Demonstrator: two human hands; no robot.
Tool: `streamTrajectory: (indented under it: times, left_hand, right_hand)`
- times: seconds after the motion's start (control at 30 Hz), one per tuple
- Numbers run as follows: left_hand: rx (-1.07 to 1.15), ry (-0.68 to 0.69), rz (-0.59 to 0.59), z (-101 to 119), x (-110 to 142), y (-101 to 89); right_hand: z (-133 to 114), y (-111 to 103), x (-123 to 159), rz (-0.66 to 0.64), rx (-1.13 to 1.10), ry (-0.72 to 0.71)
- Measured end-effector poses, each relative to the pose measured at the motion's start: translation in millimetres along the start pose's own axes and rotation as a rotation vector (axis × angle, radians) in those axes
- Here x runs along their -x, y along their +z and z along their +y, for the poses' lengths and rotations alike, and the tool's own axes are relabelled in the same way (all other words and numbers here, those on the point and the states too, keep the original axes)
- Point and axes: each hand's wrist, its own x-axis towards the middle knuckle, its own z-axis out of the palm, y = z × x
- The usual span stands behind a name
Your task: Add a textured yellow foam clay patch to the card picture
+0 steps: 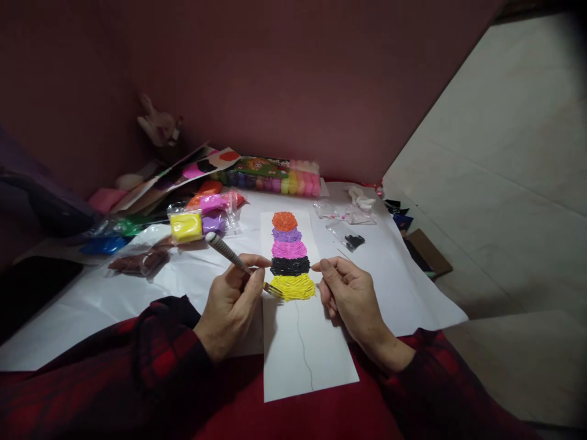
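A white paper strip [302,348] lies in front of me with a stack of textured clay patches: orange, purple, pink, black and a yellow patch [293,287] at the bottom. My left hand [232,305] is closed round a fork-like tool [232,256] with a patterned handle, its tip touching the left edge of the yellow patch. At the strip's right edge, beside the yellow and black patches, my right hand [348,293] rests with its fingers curled and pinched together. What they pinch, if anything, is hidden.
Bags of coloured clay, among them a yellow bag [186,226], lie at the left on the large white sheet [398,275]. A box of clay colours [270,174] stands at the back by the wall. Small plastic bags [346,214] lie at the right. Bare floor lies further right.
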Motion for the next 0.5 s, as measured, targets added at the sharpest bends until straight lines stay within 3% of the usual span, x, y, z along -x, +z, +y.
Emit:
streamTrajectory:
  times: [0.5]
  left_hand:
    - [-0.003, -0.006, -0.068, -4.8, -1.9, 7.7]
  right_hand:
    - [0.8, 2.0, 0.5, -0.024, 0.09, 0.01]
